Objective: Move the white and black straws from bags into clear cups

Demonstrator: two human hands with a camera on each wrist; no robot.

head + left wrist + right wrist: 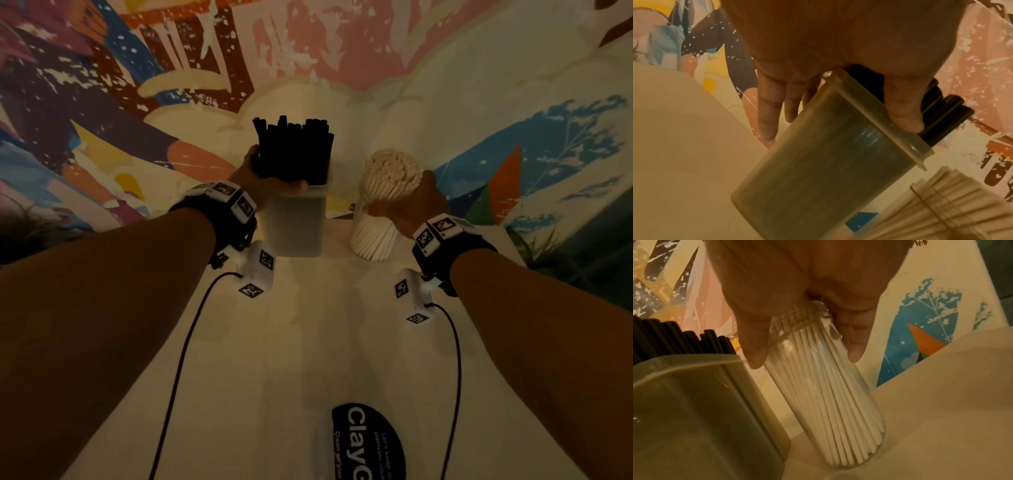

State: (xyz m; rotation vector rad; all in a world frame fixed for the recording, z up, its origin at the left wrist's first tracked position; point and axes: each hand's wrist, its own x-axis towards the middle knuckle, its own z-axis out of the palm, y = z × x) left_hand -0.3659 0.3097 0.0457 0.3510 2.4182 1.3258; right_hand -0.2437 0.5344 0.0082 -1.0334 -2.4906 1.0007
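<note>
A bundle of black straws (294, 147) stands in a squarish clear cup (296, 226) at the back of the white table. My left hand (274, 174) grips the bundle just above the rim, thumb in front and fingers behind. In the left wrist view my thumb (902, 110) presses the black straws (947, 116) over the cup (828, 170). To its right, white straws (390, 171) fill a round clear cup (371, 240). My right hand (404, 198) holds that cup at its rim. The right wrist view shows my right hand (804, 359) around the round cup (838, 418).
A colourful painted wall (171, 85) rises right behind both cups. The white table (291, 359) stretches toward me between my forearms. A black oval label (368, 442) reading "Clay" lies at the near edge. Thin cables (178, 370) hang from the wrist cameras.
</note>
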